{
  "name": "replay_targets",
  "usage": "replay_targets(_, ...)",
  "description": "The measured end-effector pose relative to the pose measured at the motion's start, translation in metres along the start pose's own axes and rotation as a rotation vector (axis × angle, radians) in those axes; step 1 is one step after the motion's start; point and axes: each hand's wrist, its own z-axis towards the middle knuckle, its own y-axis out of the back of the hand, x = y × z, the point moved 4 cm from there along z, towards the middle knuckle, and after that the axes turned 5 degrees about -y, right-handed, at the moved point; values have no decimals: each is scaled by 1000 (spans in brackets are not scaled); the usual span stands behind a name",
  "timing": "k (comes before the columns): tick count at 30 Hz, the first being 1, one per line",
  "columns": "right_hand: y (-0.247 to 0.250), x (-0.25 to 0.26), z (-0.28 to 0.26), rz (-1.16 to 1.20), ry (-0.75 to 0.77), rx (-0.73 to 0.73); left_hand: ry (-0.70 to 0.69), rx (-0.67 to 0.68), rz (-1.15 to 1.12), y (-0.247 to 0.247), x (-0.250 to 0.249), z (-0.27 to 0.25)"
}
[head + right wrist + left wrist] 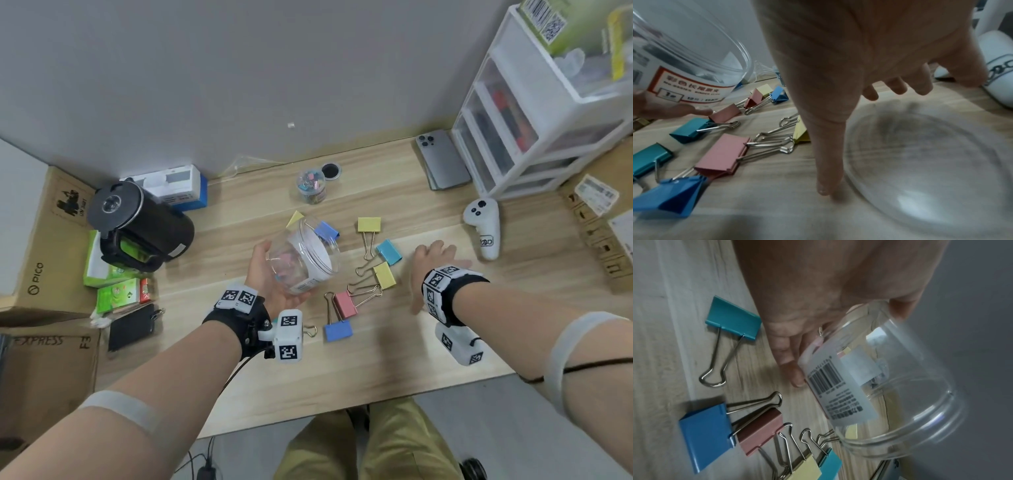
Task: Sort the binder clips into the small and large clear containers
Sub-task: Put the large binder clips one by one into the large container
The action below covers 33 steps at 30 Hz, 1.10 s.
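My left hand [265, 274] grips the large clear jar [303, 260] from below and holds it tilted above the table, mouth facing up and right. A few coloured clips show through its wall. In the left wrist view the fingers [795, 369] curl round the labelled jar [890, 386]. Large binder clips lie loose on the table: yellow [369, 225], teal [388, 251], yellow [384, 275], pink [345, 304], blue [338, 330]. The small clear jar [311, 186] of small clips stands further back. My right hand [433, 257] is open, palm down, over a clear lid [931, 162].
A black kettle [137, 226] and green boxes [113, 274] stand at the left. A phone [443, 164], a white controller [484, 229] and a drawer unit [534, 120] are at the right. A black lid [331, 170] lies beside the small jar.
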Motion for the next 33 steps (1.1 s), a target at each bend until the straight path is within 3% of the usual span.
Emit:
replay_targets(2, 8, 4, 0, 27, 60, -36, 0, -10, 1, 4, 0, 1)
replay_targets(7, 29, 27, -1, 80, 392, -37, -6, -15, 7, 13, -7, 3)
replay_targets(13, 31, 40, -6, 108, 533, 57, 6, -39, -19, 19, -12, 6)
replay_targets(19, 30, 43, 2, 60, 546, 69, 23, -50, -32, 15, -9, 8)
replay_targets(33, 21, 46, 17, 232, 443, 22, 35, -44, -35, -6, -12, 13)
